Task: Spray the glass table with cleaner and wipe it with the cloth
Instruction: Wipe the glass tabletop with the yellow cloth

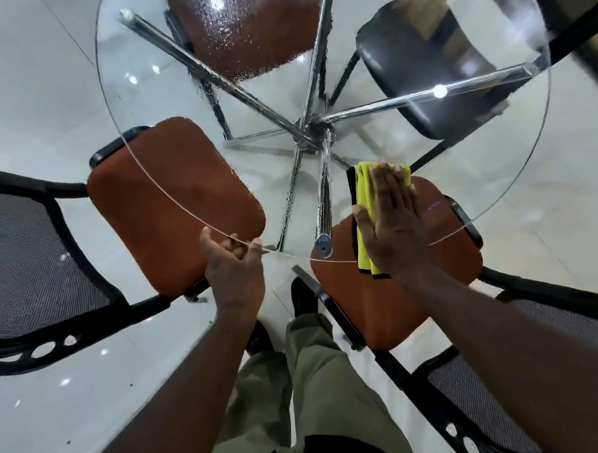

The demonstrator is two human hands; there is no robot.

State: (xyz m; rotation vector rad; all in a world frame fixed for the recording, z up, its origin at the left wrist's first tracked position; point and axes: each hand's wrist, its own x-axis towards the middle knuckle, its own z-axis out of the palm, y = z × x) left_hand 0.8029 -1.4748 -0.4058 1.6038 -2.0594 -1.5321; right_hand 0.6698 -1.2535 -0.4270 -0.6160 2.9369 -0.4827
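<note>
Far spray [248,36] may dry streaky
Right grip [393,222] flat on cloth [362,203]; left grip [232,263] clamped on near tabletop [173,201] rim, likely smudging it.

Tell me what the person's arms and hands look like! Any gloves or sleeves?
No gloves, no sleeves in view. The left hand and right hand are bare, and so are the left forearm and right forearm, as far as the picture shows. No watch, ring or bracelet shows. Lower down: olive-green trousers and dark shoes.
</note>
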